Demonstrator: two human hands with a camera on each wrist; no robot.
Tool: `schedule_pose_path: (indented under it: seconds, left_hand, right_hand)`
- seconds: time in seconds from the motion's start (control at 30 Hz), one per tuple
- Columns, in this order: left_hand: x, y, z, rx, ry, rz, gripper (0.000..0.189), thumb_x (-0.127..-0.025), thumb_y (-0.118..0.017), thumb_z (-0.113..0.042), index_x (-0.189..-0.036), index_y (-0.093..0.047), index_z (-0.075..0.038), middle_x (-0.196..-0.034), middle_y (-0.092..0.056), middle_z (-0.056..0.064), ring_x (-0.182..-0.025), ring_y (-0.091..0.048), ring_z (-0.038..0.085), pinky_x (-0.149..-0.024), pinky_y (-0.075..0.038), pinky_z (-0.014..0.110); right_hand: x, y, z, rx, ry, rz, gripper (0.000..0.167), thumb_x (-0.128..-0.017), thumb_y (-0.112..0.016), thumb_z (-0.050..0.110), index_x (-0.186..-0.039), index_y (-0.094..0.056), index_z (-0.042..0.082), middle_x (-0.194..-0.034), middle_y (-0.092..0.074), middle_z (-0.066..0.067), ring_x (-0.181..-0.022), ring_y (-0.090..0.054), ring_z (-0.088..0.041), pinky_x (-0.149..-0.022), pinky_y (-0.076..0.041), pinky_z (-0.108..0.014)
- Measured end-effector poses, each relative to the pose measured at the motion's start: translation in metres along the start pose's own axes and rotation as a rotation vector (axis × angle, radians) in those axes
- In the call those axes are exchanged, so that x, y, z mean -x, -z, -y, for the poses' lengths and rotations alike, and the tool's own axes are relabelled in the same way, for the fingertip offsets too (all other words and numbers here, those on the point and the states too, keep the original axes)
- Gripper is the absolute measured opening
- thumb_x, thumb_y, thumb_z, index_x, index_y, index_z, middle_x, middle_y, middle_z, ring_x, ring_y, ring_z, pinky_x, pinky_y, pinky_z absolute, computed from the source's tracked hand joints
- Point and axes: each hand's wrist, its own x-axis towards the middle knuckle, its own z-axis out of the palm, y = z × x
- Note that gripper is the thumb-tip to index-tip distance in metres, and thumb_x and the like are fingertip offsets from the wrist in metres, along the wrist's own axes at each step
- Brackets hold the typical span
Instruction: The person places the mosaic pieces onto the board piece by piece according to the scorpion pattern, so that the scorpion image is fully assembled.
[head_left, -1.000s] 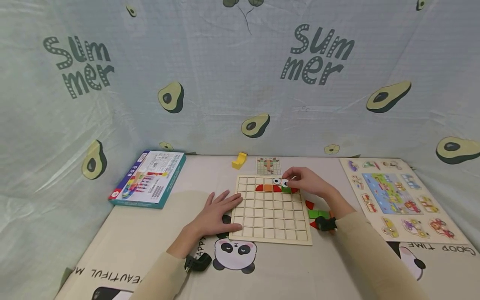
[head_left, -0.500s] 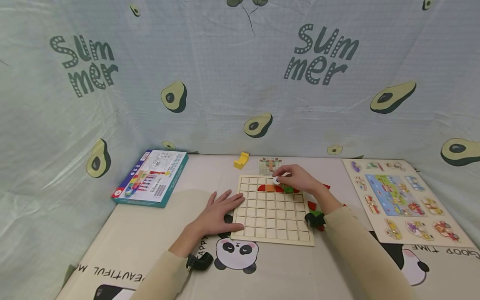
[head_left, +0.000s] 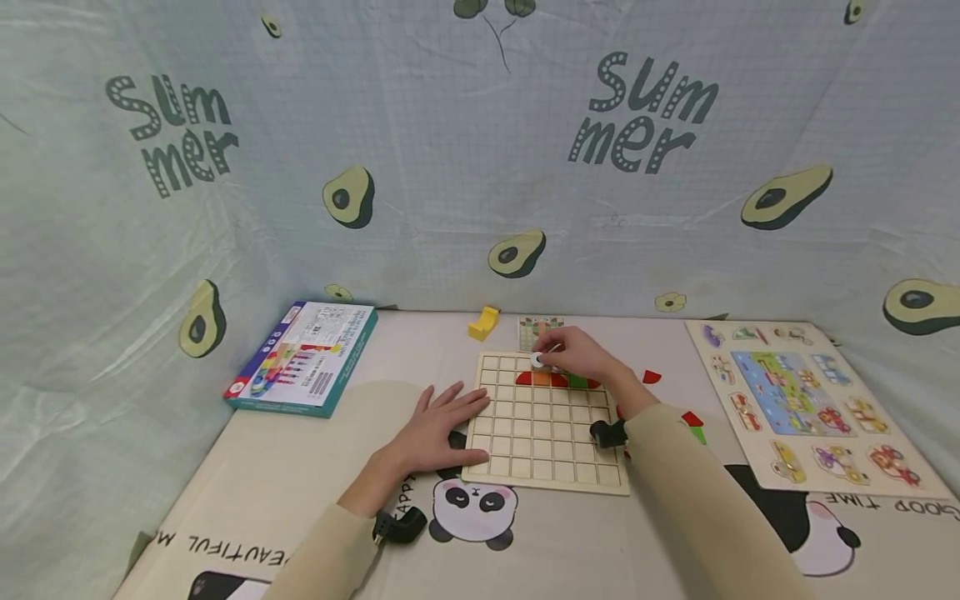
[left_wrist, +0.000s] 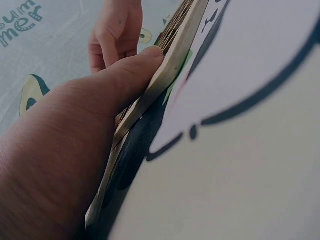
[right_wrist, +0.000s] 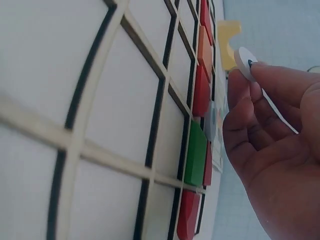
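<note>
My right hand (head_left: pixel 581 354) is over the top edge of a wooden grid board (head_left: pixel 543 433). Thumb and forefinger pinch a white round eye piece (right_wrist: pixel 246 64), raised off the board in the right wrist view. One row of the grid holds an orange square (head_left: pixel 541 379), a green piece (right_wrist: pixel 195 155) and red rounded pieces (right_wrist: pixel 201 90). A second pale piece (right_wrist: pixel 212 120) lies behind them, partly hidden. My left hand (head_left: pixel 442 429) rests with spread fingers on the board's left edge; its thumb (left_wrist: pixel 135 67) lies along that edge in the left wrist view.
A small pattern card (head_left: pixel 527 332) lies behind the board, a yellow curved block (head_left: pixel 483 323) beside it. Loose red (head_left: pixel 651 377) and green pieces (head_left: pixel 699 434) lie to the right, some hidden by my right arm. A box (head_left: pixel 303 358) stands left, a picture puzzle (head_left: pixel 723 400) right.
My right hand has moved left along the top of the board and now holds an eye piece farther left. My left hand has stayed on the board's edge.
</note>
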Motion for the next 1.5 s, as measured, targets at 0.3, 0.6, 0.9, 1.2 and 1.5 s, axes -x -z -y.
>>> schedule_pose_path:
  seconds: [0.3,0.6,0.9,1.2,1.5]
  left_hand:
    - [-0.002,-0.001,0.000,-0.006,-0.011,-0.002,0.086,-0.087,-0.065,-0.065,-0.157,-0.041,-0.020,-0.162,-0.033,-0.005,-0.153,-0.015,0.029,-0.117,-0.001,0.064]
    - [-0.001,-0.001,-0.001,-0.001,-0.012,-0.004,0.085,-0.087,-0.066,-0.063,-0.156,-0.042,-0.020,-0.162,-0.034,-0.005,-0.152,-0.016,0.030,-0.116,-0.001,0.064]
    - [0.001,0.000,-0.002,0.008,-0.005,-0.004,0.085,-0.087,-0.066,-0.063,-0.156,-0.042,-0.019,-0.162,-0.034,-0.004,-0.152,-0.015,0.030,-0.117,0.000,0.063]
    - [0.001,0.001,-0.001,0.009,-0.007,-0.008,0.085,-0.087,-0.066,-0.063,-0.156,-0.042,-0.019,-0.161,-0.035,-0.004,-0.152,-0.016,0.030,-0.116,-0.001,0.064]
    - [0.000,0.000,0.001,0.008,-0.006,-0.010,0.085,-0.087,-0.066,-0.064,-0.156,-0.042,-0.020,-0.161,-0.035,-0.004,-0.152,-0.016,0.030,-0.116,0.000,0.064]
  right_hand:
    - [-0.006,-0.008,0.005,0.046,-0.010,-0.018,0.013,-0.098,-0.064,0.003,-0.109,-0.068,-0.002,-0.101,-0.064,-0.011,-0.090,-0.063,-0.024,-0.076,-0.053,-0.034]
    - [-0.014,-0.015,0.008,0.119,-0.006,-0.013,0.013,-0.098,-0.065,0.004,-0.109,-0.070,0.000,-0.101,-0.065,-0.009,-0.089,-0.062,-0.022,-0.081,-0.052,-0.037]
    - [-0.020,-0.019,0.012,0.205,-0.002,0.022,0.011,-0.097,-0.066,0.005,-0.106,-0.072,0.003,-0.103,-0.069,-0.007,-0.093,-0.059,-0.022,-0.090,-0.051,-0.042]
    - [-0.021,-0.020,0.012,0.237,-0.021,0.018,0.012,-0.098,-0.066,0.005,-0.107,-0.072,0.004,-0.103,-0.068,-0.006,-0.091,-0.058,-0.022,-0.088,-0.051,-0.040]
    - [-0.017,-0.015,0.011,0.216,0.009,0.003,0.014,-0.098,-0.065,0.006,-0.110,-0.072,0.003,-0.105,-0.068,-0.007,-0.096,-0.061,-0.024,-0.088,-0.051,-0.043]
